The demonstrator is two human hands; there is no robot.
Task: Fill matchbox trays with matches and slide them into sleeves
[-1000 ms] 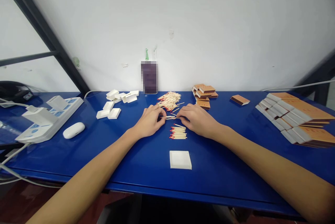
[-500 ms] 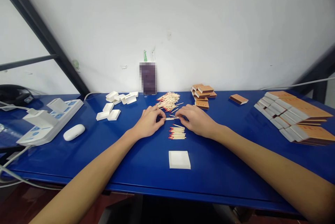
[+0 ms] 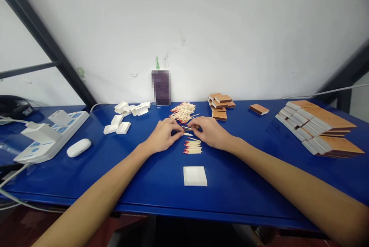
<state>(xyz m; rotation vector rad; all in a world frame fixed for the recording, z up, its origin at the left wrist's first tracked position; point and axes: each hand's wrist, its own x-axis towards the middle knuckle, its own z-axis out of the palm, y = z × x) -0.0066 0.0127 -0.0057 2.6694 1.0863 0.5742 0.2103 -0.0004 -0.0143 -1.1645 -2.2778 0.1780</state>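
Observation:
My left hand rests on the blue table with its thumb and forefinger pinched on a few matchsticks, whose heads are hidden in the fingers. Facing it, my right hand has its fingertips closed at the right end of other matchsticks. Just beyond both hands lies a loose heap of red-tipped matchsticks. On the near side, a small row of matchsticks lies with red heads to the left. Closer to me sits a white matchbox tray.
Several white trays lie at the left, near a white earphone case and a power strip. Matchbox sleeves are piled at the back, one sleeve lies apart, and stacked sleeves stand at the right.
My right fingertips have shifted slightly left and away from me, to the matchsticks by the heap. My left hand keeps its pinch. The whole view has moved a little.

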